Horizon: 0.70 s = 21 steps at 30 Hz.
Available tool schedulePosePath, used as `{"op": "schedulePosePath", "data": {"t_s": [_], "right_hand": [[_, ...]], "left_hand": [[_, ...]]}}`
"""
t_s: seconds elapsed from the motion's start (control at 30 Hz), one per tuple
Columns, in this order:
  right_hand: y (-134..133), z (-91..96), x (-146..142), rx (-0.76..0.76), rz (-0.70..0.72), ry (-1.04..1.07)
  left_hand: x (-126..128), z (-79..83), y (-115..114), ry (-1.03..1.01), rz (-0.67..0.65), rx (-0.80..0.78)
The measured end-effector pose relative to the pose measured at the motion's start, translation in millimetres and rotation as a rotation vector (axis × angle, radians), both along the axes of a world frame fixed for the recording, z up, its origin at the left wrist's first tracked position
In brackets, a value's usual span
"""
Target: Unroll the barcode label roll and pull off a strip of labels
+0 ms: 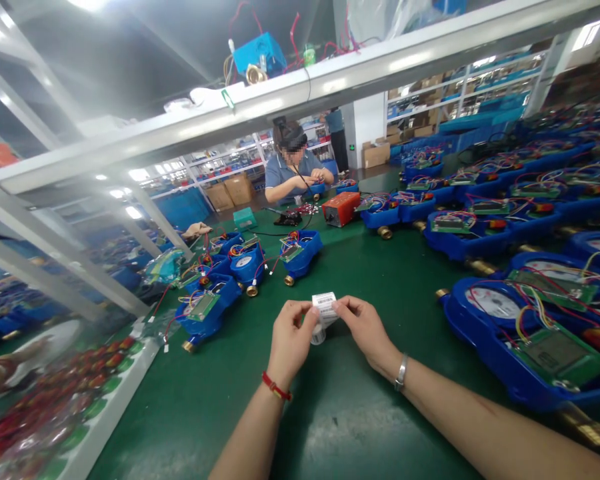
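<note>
Over the tabletop (pixel 335 407), left hand (pixel 291 335) and right hand (pixel 370 330) are pinching labels (pixel 324 303) at opposite edges, each grip nearly closed. Probably light and limp, the labels are calling for edge holds.

This is an assembly workshop: a green workbench (pixel 353 267), rows of blue meters (pixel 517 230) with bare circuit boards (pixel 553 353) at three o'clock, stocked shelving (pixel 461 93) at two, and a co-worker (pixel 281 172) busy at twelve.

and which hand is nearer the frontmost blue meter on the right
Right. The right hand is left of the blue meter, with a gap between; the left hand is farther left.
</note>
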State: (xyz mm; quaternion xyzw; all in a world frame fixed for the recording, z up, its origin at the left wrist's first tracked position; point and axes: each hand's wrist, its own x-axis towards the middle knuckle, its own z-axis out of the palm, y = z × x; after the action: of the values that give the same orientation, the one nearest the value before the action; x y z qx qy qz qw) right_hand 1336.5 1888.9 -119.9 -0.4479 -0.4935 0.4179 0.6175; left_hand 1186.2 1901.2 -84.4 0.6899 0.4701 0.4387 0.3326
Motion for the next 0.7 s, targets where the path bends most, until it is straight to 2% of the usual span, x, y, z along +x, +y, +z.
{"op": "schedulePosePath", "data": {"t_s": [0.17,0.37,0.7], "right_hand": [[1.2,-1.1,0.7,0.002,0.009,0.043],[-1.4,-3.1,1.6,0.075,0.014,-0.121],[2.2,-8.9,5.0,0.056,-0.009,-0.095]], "left_hand": [[6.7,-12.0,-4.4,0.037,0.011,0.037],[1.6,-21.9,-0.7,-0.019,0.014,-0.029],[12.0,-16.6,-11.2,-0.007,0.073,0.037]]}}
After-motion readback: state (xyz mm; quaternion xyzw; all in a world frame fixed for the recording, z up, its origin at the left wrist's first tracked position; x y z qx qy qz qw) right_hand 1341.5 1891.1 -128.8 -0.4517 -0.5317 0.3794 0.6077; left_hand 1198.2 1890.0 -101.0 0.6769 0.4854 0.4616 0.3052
